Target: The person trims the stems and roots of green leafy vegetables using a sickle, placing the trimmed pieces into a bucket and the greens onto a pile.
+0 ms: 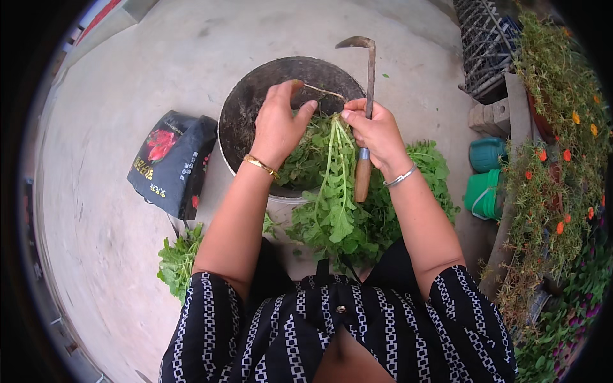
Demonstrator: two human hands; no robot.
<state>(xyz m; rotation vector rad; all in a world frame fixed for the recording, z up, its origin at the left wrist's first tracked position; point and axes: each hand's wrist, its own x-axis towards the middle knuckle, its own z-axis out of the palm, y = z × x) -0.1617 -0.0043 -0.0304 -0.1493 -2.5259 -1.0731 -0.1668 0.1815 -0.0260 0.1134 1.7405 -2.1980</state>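
Observation:
My right hand (375, 131) is closed on a leafy green plant (338, 185), pinching it at the root end so the stems and leaves hang down. The same hand also holds a sickle (371, 73), its curved blade up and its wooden handle pointing down. A long thin root (324, 91) runs from the pinched end toward my left hand (281, 121). The left thumb stands apart from the fingers, whose tips are at the root's far end; no firm grip shows. Below both hands is a large round dark basin (239, 108) with loose greens (300, 159) inside.
More leafy greens (431, 166) are heaped right of the basin, and a small bunch (180, 258) lies at lower left. A black bag (175, 163) with a red flower print stands left. Green (483, 195) and teal (486, 154) buckets sit right, by flowering plants (555, 153).

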